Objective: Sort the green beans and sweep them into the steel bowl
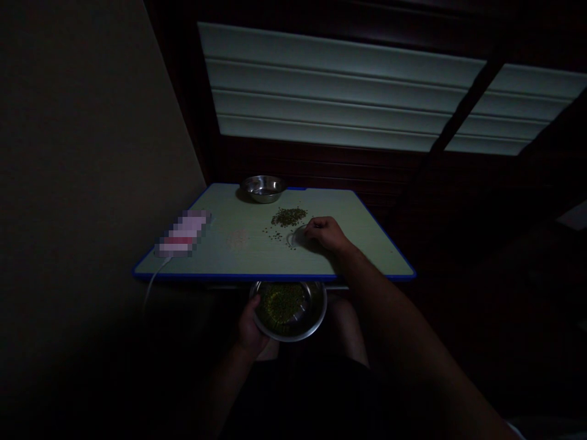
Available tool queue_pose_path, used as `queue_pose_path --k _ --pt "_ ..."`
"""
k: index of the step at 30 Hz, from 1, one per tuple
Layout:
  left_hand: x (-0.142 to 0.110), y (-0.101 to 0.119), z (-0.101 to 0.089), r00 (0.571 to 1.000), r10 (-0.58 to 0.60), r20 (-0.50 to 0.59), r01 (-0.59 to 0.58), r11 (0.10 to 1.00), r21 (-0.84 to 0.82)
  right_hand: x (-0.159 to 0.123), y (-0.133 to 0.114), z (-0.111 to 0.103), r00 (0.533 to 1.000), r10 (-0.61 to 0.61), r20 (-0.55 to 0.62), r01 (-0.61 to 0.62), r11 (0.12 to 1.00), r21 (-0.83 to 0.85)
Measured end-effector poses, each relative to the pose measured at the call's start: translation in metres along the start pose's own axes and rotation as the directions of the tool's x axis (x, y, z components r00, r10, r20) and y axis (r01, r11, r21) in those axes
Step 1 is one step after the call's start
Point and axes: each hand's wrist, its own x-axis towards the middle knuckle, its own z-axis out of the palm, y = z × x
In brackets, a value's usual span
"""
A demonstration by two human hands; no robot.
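Note:
My left hand grips the left rim of a metal bowl, below the table's front edge and over my lap. Small green beans cover much of the bowl's bottom. Above the table, my right hand is closed on a small clear, rounded piece, perhaps a cup or a lid; the dim light hides its exact kind. It is at the near edge of a loose pile of green beans, with several beans scattered around. A faint patch of pale grains lies to the left.
A second metal bowl stands at the back of the pale, blue-edged table. On the left lies a blurred pink-and-white object with a white cable running off the front edge. A wall rises on the left, shutters behind.

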Motion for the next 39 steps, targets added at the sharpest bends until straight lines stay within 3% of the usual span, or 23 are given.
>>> queue_pose_path --k 8,25,31,39 --pt "0.0006 0.0003 -0.0008 1.000 -0.013 0.009 0.012 1.000 0.010 -0.0012 0.0003 -0.0013 0.996 0.034 0.087 -0.034 0.999 0.007" --pt "0.0004 -0.0007 -0.0022 1.000 -0.012 0.006 0.012 1.000 0.000 -0.0015 -0.0001 -0.0006 0.999 0.004 0.049 -0.005 1.000 0.021" --pt "0.0009 -0.0013 -0.0034 1.000 -0.016 0.015 0.016 1.000 -0.002 -0.0012 0.0012 -0.0018 0.996 0.021 0.092 -0.024 0.999 0.028" --pt "-0.0006 0.0005 -0.0006 0.999 -0.023 0.023 0.022 1.000 0.012 -0.0026 -0.0003 -0.0005 0.997 0.053 0.057 -0.054 0.998 0.014"
